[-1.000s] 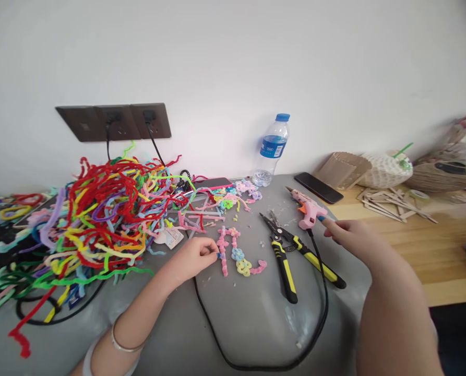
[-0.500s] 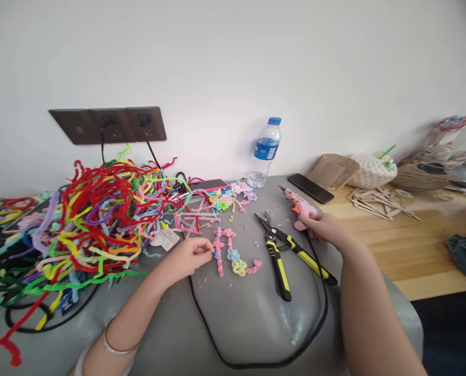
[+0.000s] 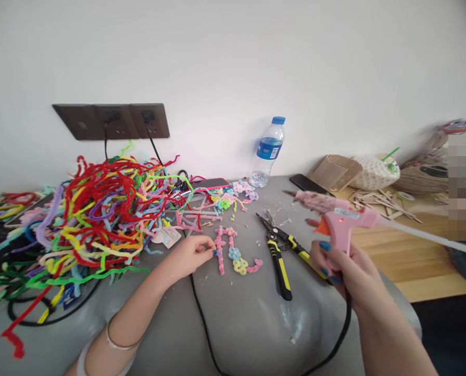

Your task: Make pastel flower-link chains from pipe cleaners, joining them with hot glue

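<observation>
My right hand [image 3: 346,266] grips a pink hot glue gun [image 3: 344,224] by its handle, raised over the table's right side. A white glue stick [image 3: 428,235] juts from the back of the gun, and its nozzle points left. My left hand [image 3: 195,253] pinches the left edge of a chain of twisted pipe cleaners [image 3: 233,253] lying on the grey surface. Pink, blue and yellow loops make up this chain, its right end curling up. Between my hands lie yellow-and-black wire strippers [image 3: 278,250] with spread handles.
A large heap of coloured pipe cleaners [image 3: 107,209] fills the left. Against the wall stands a water bottle [image 3: 270,151]. A phone [image 3: 305,183], a brown paper box [image 3: 334,172] and wooden sticks [image 3: 389,203] lie at right. The gun's black cable [image 3: 342,334] loops across the front.
My right hand has lifted the glue gun off the table and brought it nearer and to the right. The left hand stays at the pipe cleaner chain.
</observation>
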Demonstrator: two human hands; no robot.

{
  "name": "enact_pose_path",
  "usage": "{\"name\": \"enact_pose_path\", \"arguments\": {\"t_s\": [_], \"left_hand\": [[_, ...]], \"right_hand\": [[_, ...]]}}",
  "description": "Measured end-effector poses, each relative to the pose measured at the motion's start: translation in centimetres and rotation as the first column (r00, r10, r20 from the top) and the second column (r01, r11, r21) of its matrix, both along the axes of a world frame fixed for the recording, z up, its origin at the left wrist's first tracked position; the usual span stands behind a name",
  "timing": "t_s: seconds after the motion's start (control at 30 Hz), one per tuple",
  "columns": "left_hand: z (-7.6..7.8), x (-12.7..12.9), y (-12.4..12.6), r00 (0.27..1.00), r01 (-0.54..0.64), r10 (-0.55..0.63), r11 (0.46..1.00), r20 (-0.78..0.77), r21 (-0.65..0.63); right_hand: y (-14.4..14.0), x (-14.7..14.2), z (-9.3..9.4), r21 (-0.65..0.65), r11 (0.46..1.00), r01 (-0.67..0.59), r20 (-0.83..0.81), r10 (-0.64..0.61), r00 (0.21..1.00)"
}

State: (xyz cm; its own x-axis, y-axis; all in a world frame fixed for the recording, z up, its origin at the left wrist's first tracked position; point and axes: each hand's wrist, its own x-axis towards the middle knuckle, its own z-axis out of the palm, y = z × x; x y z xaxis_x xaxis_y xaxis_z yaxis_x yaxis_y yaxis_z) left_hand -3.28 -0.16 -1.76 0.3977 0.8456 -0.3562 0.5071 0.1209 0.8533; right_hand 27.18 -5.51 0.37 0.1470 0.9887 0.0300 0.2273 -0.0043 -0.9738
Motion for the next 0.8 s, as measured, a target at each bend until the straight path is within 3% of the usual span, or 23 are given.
{"name": "enact_pose_path", "arguments": {"t_s": [0.13, 0.23, 0.4, 0.6, 0.8], "left_hand": [[-0.1, -0.3, 0.1, 0.999, -0.019, 0.021, 0.999, 0.034, -0.049], [-0.3, -0.5, 0.1, 0.999, -0.025, 0.027, 0.998, 0.043, -0.051], [-0.4, -0.7, 0.1, 0.998, -0.019, 0.022, 0.999, 0.063, -0.05], [-0.6, -0.7, 0.2, 0.997, -0.009, 0.014, 0.998, 0.075, -0.057], [-0.8, -0.8, 0.2, 0.998, -0.004, 0.007, 0.999, 0.061, -0.046]], "right_hand": [[-2.4, -1.9, -1.8, -0.116, 0.939, -0.325, -0.127, 0.31, 0.942], [-3.2, -2.8, -2.5, -0.196, 0.884, -0.425, -0.144, 0.402, 0.904], [-3.0, -3.8, -1.5, -0.271, 0.82, -0.504, -0.08, 0.503, 0.861], [-2.6, -4.7, -1.2, -0.328, 0.801, -0.501, 0.058, 0.546, 0.836], [-2.6, -4.9, -1.3, -0.377, 0.784, -0.493, 0.086, 0.56, 0.824]]}}
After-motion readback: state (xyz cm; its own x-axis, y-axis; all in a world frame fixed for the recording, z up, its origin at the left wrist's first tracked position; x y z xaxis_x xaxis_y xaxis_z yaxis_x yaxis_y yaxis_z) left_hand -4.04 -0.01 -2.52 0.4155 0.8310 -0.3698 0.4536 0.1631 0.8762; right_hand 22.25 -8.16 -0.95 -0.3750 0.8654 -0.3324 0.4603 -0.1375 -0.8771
